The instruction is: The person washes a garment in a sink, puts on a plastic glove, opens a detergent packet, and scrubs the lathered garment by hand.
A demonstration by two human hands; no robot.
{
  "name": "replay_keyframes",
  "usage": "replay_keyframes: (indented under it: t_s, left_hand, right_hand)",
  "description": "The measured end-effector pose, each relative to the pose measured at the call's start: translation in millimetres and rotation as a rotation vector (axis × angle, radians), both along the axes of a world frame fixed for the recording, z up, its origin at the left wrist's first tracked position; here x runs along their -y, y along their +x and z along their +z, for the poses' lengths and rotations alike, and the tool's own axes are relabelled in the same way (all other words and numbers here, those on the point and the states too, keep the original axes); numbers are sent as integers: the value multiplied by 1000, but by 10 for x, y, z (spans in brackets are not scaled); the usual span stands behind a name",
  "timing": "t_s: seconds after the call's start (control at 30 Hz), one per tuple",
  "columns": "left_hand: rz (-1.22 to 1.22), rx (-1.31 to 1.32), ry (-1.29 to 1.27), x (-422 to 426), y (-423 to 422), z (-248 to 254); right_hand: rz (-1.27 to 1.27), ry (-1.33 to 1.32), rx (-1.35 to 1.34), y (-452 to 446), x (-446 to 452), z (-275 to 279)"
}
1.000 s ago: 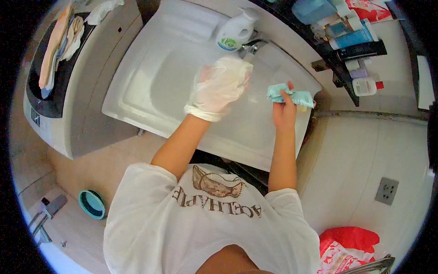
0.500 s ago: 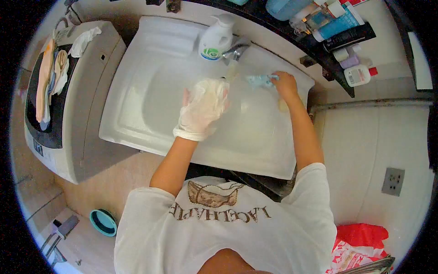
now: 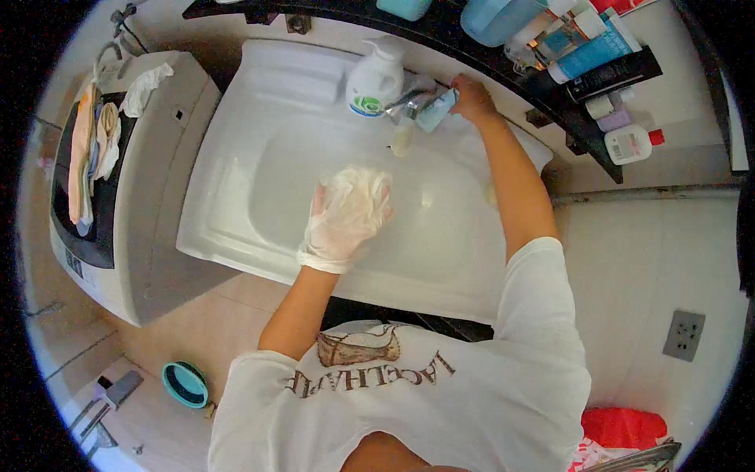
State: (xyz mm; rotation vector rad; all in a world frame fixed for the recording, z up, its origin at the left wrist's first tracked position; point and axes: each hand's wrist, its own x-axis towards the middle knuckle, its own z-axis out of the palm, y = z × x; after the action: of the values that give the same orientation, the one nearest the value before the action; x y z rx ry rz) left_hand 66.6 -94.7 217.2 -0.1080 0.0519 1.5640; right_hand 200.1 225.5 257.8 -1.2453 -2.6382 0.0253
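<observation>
A thin white cloth (image 3: 351,200) covers my left hand (image 3: 318,206), its edge gathered at the wrist; skin shows at both sides, and most of the fingers are hidden. This hand is above the basin of the white sink (image 3: 275,169). At the sink's back edge, my right hand (image 3: 474,100) is closed on a small light blue piece, soft or packet-like (image 3: 437,110), just right of the metal faucet (image 3: 409,102). Below the faucet spout is a pale yellowish piece (image 3: 402,141). A white pump bottle (image 3: 375,79) stands left of the faucet.
Several bottles and tubes, among them a blue tube (image 3: 595,57), crowd the dark shelf (image 3: 314,8) overhead. Folded cloths (image 3: 93,157) lie on the washing machine (image 3: 169,157) at left. A teal basin (image 3: 185,384) sits lower left, and a wall socket (image 3: 684,336) is at right.
My right hand has moved the light blue piece up and left, from the sink's right side to beside the faucet. My left hand, under the white cloth, is now farther from the faucet.
</observation>
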Motion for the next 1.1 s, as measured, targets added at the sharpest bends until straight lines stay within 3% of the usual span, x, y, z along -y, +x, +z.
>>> replay_keyframes:
  t_s: [0.07, 0.13, 0.27, 0.33, 0.67, 0.77, 0.83, 0.93, 1.1]
  left_hand:
    - [1, 8, -32, 4, -12, 18]
    - [7, 21, -61, -2, -26, 18]
    - [2, 33, -29, -31, -35, -73]
    - [3, 29, -13, -38, -36, -88]
    - [-21, 62, -44, -103, -20, -134]
    - [-14, 72, -15, -112, -3, -175]
    - [1, 104, -2, -111, 1, -190]
    - [-7, 91, 5, -106, -9, -225]
    - [-29, 63, -40, -98, -6, -169]
  right_hand:
    - [84, 28, -77, -14, -49, 6]
    - [-97, -95, -172, -52, -62, 51]
    - [-201, -106, -150, -90, -3, 42]
    - [-56, 132, -130, -80, 26, -44]
    - [-232, 68, 6, -218, 261, 136]
    - [-181, 23, 73, -222, 234, 187]
    - [-38, -252, -164, -182, 280, 297]
    - [79, -153, -28, -73, 186, 224]
    - [131, -79, -130, 15, 92, 49]
